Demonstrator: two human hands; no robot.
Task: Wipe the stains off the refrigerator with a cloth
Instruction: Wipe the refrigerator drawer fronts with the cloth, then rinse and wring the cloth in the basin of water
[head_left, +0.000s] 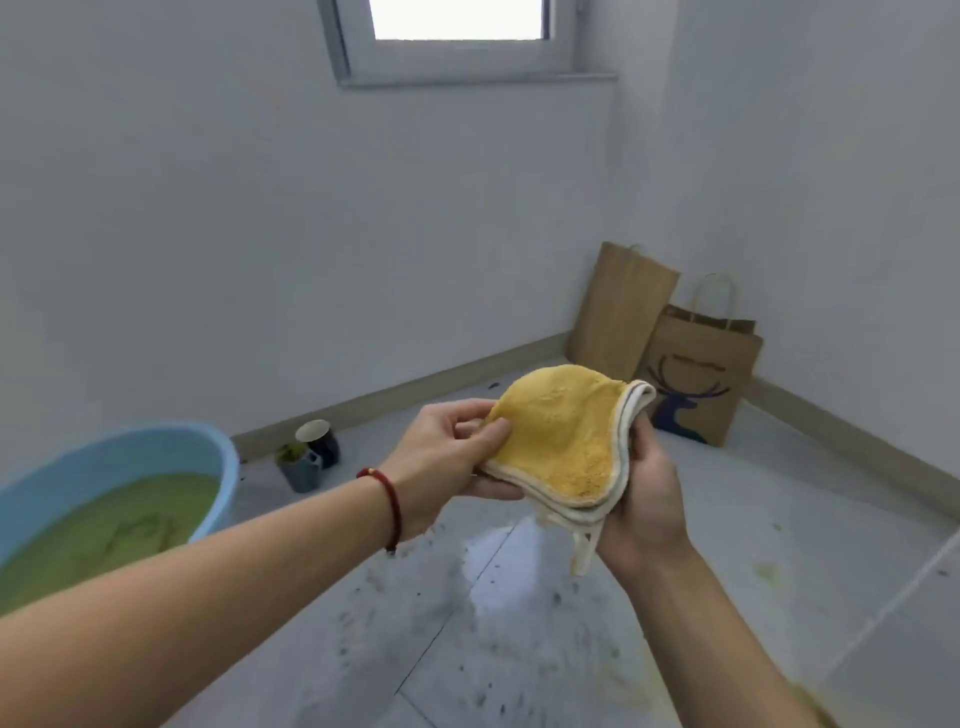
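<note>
Two hands hold the cloth (563, 441) between them, up in front of the chest and above the floor (519, 649). The left hand (447, 457) pinches the cloth's left edge, thumb on top and fingers (493, 491) curled underneath. The right hand (644, 499) cups the folded right side from below, fingers wrapped behind the white hem, with a loose strip hanging from the bottom. The cloth is yellow and folded into several layers.

No refrigerator is in view, so the stains to be wiped cannot be placed from here. At lower left stands a blue basin (156, 447) of murky green water. Beyond it, by the wall, sit two mugs (311, 454), and two paper bags (670, 353) lean in the far corner.

The floor looks wet and speckled with dark bits right under the hands. I judge that the main risk: stepping off toward the fridge across that patch could mean a slip. If the cloth was rinsed in that green water, it may smear more than it cleans. A dripping cloth would add to the wet floor. The fold could also come loose in a light pinch, leaving a floppy wiping face.
</note>
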